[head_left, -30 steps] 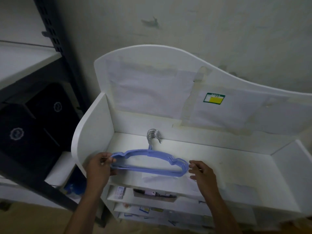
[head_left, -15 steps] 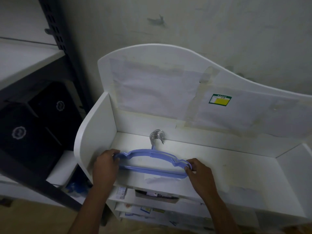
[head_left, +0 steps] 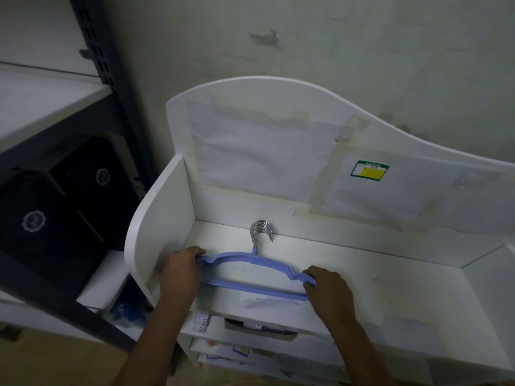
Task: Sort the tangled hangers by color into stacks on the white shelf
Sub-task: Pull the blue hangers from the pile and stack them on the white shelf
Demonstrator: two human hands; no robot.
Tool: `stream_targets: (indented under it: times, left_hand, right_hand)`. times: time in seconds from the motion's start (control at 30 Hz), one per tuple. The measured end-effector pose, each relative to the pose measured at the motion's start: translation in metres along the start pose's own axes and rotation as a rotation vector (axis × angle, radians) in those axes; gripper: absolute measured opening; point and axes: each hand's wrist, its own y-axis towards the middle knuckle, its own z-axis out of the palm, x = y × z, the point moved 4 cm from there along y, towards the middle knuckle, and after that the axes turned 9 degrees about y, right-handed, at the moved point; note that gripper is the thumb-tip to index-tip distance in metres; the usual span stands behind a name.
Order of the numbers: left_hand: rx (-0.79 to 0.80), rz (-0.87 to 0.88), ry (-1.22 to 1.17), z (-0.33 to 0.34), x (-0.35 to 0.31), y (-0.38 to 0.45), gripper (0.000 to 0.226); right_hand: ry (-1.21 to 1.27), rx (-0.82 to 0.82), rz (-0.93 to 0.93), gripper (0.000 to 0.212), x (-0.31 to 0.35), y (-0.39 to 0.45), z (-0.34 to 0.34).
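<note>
Head camera looks down in dim light, so much is hard to read. The left hand (head_left: 181, 270) covers the left shoulder of the blue hangers (head_left: 255, 270), and the right hand (head_left: 327, 286) covers the right tip, so neither end of the stack shows. How many hangers lie in it cannot be counted from the plastic; only the bunched silver hooks (head_left: 260, 231), well beyond the fingers against the back panel, suggest several. The print on the green and yellow label (head_left: 369, 169), far past the right hand, is too small to read. Items on the lower tiers beneath the wrists are blurred and partly cut off.

The hangers are pale blue plastic with notched shoulders and a straight bottom bar, lying flat on the top surface of the white shelf (head_left: 390, 288), between the two hands, close to its left wall. The left hand grips the left end with curled fingers; the right hand pinches the right end, thumb under and fingers over. Beyond the left forearm stands a dark rack (head_left: 94, 51) holding black boxes (head_left: 53, 218).
</note>
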Motion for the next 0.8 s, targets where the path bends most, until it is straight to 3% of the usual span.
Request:
stream_targets:
  times: [0.2,0.6,0.7,0.8]
  left_hand:
    - [0.092,0.036,0.037,0.001,0.000,0.019,0.037]
    - [0.163,0.131,0.208,0.013,0.003,0.028,0.046]
    - [0.188,0.148,0.263,0.015,-0.001,0.029,0.049]
    - [0.200,0.181,0.343,0.018,-0.008,0.027,0.036]
  right_hand:
    - [-0.057,0.012,-0.014,0.008,0.003,0.013,0.005]
    - [-0.241,0.107,0.041,0.017,0.007,0.028,0.006]
    - [-0.219,0.122,-0.001,0.008,0.008,0.029,0.012]
    - [-0.228,0.133,-0.023,0.013,0.014,0.028,0.018]
